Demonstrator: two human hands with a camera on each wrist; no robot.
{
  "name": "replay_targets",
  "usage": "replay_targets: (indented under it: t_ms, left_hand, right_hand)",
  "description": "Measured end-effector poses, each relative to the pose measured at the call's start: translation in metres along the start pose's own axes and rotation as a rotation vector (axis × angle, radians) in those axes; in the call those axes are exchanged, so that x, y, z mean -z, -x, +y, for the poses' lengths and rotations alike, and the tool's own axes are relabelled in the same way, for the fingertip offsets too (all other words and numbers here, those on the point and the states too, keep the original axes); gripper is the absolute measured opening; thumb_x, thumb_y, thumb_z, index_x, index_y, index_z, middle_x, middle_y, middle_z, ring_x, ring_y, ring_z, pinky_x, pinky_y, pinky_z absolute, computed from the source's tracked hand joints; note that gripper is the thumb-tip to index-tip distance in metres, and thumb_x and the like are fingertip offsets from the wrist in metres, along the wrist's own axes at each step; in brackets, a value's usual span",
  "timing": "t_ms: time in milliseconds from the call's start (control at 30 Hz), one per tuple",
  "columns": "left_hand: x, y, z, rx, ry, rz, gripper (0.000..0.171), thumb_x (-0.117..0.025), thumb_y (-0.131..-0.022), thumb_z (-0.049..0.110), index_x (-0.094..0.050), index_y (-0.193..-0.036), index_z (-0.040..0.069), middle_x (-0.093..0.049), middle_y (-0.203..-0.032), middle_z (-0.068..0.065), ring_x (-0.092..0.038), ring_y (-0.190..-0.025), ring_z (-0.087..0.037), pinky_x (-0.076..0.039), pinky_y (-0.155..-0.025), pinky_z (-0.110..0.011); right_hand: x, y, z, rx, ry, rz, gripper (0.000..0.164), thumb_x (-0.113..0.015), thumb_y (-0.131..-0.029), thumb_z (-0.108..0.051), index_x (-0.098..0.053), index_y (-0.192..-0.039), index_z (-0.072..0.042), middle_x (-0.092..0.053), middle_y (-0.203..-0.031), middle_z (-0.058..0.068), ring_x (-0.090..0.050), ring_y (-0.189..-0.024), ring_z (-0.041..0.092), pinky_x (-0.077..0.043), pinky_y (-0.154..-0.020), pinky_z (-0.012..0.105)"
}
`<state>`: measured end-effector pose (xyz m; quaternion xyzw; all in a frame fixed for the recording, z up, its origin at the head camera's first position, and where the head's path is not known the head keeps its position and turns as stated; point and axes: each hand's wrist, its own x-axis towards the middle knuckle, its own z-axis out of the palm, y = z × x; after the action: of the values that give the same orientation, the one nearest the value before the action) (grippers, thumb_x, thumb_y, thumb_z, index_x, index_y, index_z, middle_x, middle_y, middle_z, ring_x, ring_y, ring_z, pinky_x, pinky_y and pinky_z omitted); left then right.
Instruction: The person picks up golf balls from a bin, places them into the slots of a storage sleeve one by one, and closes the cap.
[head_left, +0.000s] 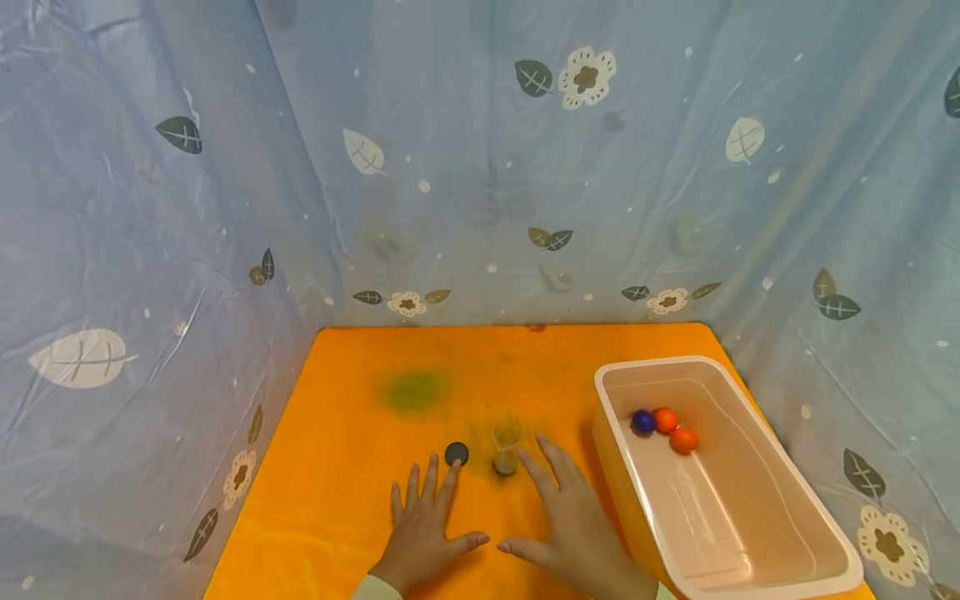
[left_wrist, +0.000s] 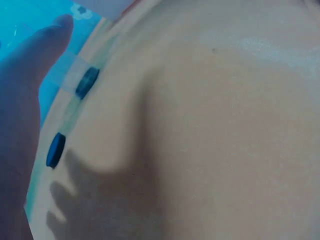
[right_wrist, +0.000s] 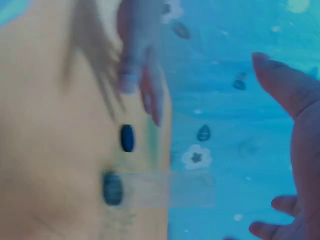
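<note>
Both hands hover over the orange table, fingers spread, nothing held. In the head view the left hand has its index fingertip close beside a dark round disc; its thumb points right. The right hand is just right of a clear, upright tube-like container with dark contents or a dark base at its bottom. The right wrist view shows the see-through container and the flat disc, apart from each other. From the left wrist, the left thumb hides part of the container's surroundings.
A white tub stands at the table's right, holding a blue ball and two orange balls. A green stain marks the orange table. Blue patterned curtains enclose the back and sides.
</note>
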<state>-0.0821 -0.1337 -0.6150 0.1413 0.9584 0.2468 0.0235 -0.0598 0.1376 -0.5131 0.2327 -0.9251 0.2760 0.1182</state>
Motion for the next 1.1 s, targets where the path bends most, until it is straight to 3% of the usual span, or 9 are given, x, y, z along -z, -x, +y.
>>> replay_targets:
  t_ms: [100, 200, 433, 567, 700, 867, 1000, 1100]
  left_hand:
    - [-0.002, -0.002, -0.002, -0.001, 0.044, 0.016, 0.115, -0.070, -0.089, 0.079, -0.022, -0.175, 0.020, -0.013, -0.179, -0.020, -0.012, -0.158, -0.057, -0.008, -0.111, -0.087]
    - [-0.005, -0.004, -0.003, -0.008, 0.103, 0.041, 0.115, -0.074, -0.089, 0.076, -0.023, -0.175, 0.020, -0.017, -0.178, -0.019, -0.017, -0.158, -0.055, -0.012, -0.111, -0.086]
    - [-0.008, -0.014, 0.000, -0.034, 0.178, 0.100, 0.111, -0.081, -0.089, 0.067, -0.027, -0.173, 0.019, -0.029, -0.174, -0.017, -0.029, -0.154, -0.049, -0.021, -0.111, -0.079]
    - [-0.007, -0.026, 0.008, -0.048, 0.254, 0.136, 0.107, -0.086, -0.090, 0.057, -0.030, -0.171, 0.014, -0.034, -0.172, -0.013, -0.035, -0.151, -0.046, -0.025, -0.111, -0.078]
    - [-0.006, -0.041, 0.020, -0.065, 0.342, 0.169, 0.103, -0.087, -0.092, 0.050, -0.030, -0.170, 0.016, -0.036, -0.170, -0.011, -0.038, -0.150, -0.045, -0.031, -0.112, -0.077]
    - [-0.006, -0.060, 0.035, -0.075, 0.478, 0.175, 0.104, -0.087, -0.092, 0.052, -0.028, -0.171, 0.019, -0.037, -0.169, -0.009, -0.039, -0.151, -0.040, -0.041, -0.113, -0.066]
    - [-0.013, -0.074, 0.043, -0.086, 0.603, 0.166, 0.105, -0.089, -0.093, 0.043, -0.024, -0.173, 0.024, -0.038, -0.169, -0.011, -0.040, -0.151, -0.040, -0.041, -0.114, -0.062]
    - [-0.018, -0.082, 0.049, -0.083, 0.695, 0.150, 0.107, -0.091, -0.092, 0.033, -0.021, -0.173, 0.026, -0.039, -0.168, -0.012, -0.041, -0.151, -0.036, -0.039, -0.115, -0.062]
  right_hand:
    - [0.016, -0.010, 0.001, 0.052, -0.168, 0.093, 0.113, -0.099, -0.079, -0.042, -0.038, -0.168, -0.010, -0.030, -0.170, 0.024, -0.049, -0.141, 0.052, -0.055, -0.095, 0.064]
    - [0.035, -0.017, 0.003, 0.041, -0.266, 0.145, 0.114, -0.100, -0.080, -0.028, -0.032, -0.170, -0.011, -0.031, -0.169, 0.022, -0.049, -0.141, 0.046, -0.057, -0.095, 0.057]
    - [0.086, -0.035, 0.013, -0.012, -0.348, 0.260, 0.114, -0.099, -0.079, -0.009, -0.031, -0.171, -0.017, -0.038, -0.166, 0.016, -0.050, -0.140, 0.041, -0.055, -0.097, 0.031]
    - [0.113, -0.046, 0.037, -0.125, -0.416, 0.265, 0.106, -0.091, -0.089, -0.009, -0.026, -0.173, -0.018, -0.034, -0.166, 0.018, -0.046, -0.143, 0.043, -0.047, -0.099, 0.019]
    - [0.127, -0.054, 0.074, -0.240, -0.433, 0.263, 0.098, -0.085, -0.097, -0.015, -0.023, -0.173, -0.012, -0.025, -0.169, 0.021, -0.044, -0.144, 0.047, -0.050, -0.094, 0.018]
    - [0.124, -0.058, 0.117, -0.324, -0.393, 0.288, 0.091, -0.085, -0.098, -0.019, -0.029, -0.169, -0.003, -0.033, -0.162, 0.031, -0.053, -0.133, 0.054, -0.052, -0.086, 0.018]
    - [0.117, -0.056, 0.150, -0.431, -0.415, 0.243, 0.085, -0.082, -0.101, -0.020, -0.031, -0.167, -0.001, -0.039, -0.157, 0.034, -0.056, -0.129, 0.056, -0.057, -0.085, 0.025]
    - [0.112, -0.052, 0.175, -0.517, -0.406, 0.197, 0.077, -0.080, -0.102, -0.021, -0.036, -0.161, 0.002, -0.043, -0.154, 0.033, -0.053, -0.131, 0.055, -0.057, -0.096, 0.039]
